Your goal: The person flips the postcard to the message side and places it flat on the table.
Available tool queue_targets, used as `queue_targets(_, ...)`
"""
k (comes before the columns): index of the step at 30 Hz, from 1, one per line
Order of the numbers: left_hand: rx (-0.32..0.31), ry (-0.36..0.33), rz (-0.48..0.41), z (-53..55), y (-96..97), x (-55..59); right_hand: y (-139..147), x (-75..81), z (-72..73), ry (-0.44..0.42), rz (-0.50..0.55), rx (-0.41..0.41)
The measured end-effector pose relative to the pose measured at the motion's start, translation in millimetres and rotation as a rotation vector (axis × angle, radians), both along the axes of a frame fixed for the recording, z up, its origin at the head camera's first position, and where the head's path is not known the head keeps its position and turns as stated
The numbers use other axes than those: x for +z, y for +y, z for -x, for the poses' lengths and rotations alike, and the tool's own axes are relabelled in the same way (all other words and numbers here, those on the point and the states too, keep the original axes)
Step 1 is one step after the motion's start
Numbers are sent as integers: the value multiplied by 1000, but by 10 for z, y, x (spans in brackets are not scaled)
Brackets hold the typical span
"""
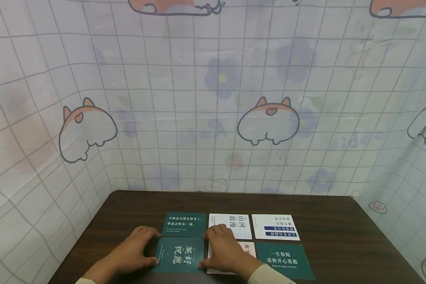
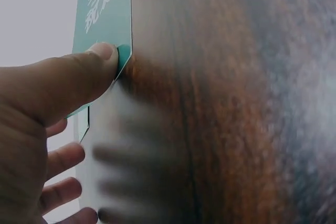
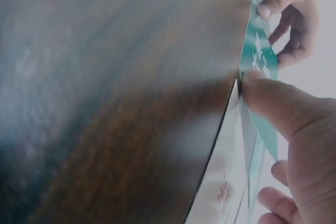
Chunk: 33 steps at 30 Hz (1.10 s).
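Note:
A dark green card [image 1: 179, 254] with large white Chinese characters lies at the front left of a card layout, between both hands. My left hand [image 1: 136, 250] holds its left side, the thumb [image 2: 102, 53] pressing on the near corner and the fingers by the far corner. From the right, my right hand [image 1: 225, 250] grips the same card, its thumb [image 3: 254, 80] on the near right corner. Beneath the right hand, a white card [image 1: 248, 247] with reddish characters is mostly hidden. Another green card [image 1: 184, 224] lies directly behind the held one.
Two white cards, one with dark blue characters [image 1: 239, 227] and one with blue bars [image 1: 275, 227], form the back row's middle and right. A green card [image 1: 285, 260] lies front right. The dark wooden table [image 1: 326, 221] meets a patterned curtain [image 1: 198, 118] behind and beside it.

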State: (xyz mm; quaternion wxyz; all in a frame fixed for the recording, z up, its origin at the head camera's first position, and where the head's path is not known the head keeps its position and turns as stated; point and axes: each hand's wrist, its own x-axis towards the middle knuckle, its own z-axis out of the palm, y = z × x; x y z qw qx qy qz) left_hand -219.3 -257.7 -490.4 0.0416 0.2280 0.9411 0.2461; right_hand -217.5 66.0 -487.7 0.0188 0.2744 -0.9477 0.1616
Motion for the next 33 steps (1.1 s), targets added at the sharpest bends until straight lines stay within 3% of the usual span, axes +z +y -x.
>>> queue_targets(8, 71, -74, -21, -4, 40, 5, -38, 1, 2, -50, 69, -7)
queue_targets(17, 51, -90, -56, -10, 42, 20, -40, -15, 0, -140, 196, -20)
queue_targets(24, 38, -160, -146, 20, 24, 3, -24, -44, -4, -221, 349, 1)
queue_targets(28, 35, -180, -196, -1, 8, 17, -15, -56, -14, -304, 436, -3)
queue_targets(33, 33, -190, -243, -19, 4, 38, -1, -64, -22, -333, 510, -9)
